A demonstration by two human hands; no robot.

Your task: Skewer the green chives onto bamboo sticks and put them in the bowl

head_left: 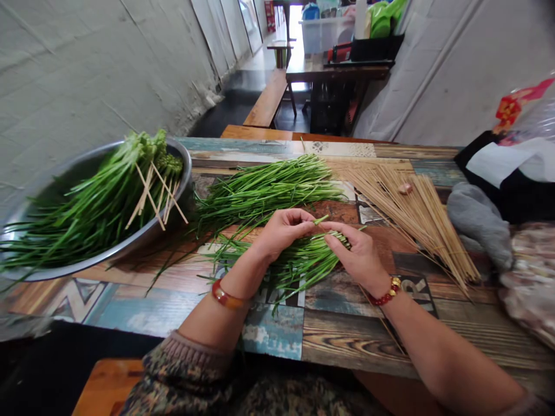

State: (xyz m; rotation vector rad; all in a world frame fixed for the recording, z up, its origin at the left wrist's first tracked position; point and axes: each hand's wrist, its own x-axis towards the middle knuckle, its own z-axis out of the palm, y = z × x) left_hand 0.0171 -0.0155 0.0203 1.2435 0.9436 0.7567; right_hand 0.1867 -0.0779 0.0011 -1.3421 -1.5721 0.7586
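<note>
Over the middle of the table, my left hand [284, 231] pinches the pale end of a chive stalk between thumb and fingertips. Close beside it, my right hand [358, 254] is closed around the ends of a row of chives [303, 263], whose green leaves fan out to the left beneath my left hand. A thin bamboo skewer [390, 326] runs from under my right hand toward the table's front edge. Just beyond my hands lies a loose pile of chives [269, 188]. To the right, a heap of bamboo skewers [427, 216] is spread out.
At the left stands a metal basin [186, 173] of chives with skewers sticking out over its rim. A grey cloth-like bundle [477, 216] and a filled plastic bag [531, 277] sit at the right edge. Beyond the table are a wooden bench [266, 101] and a clear bin [327, 34].
</note>
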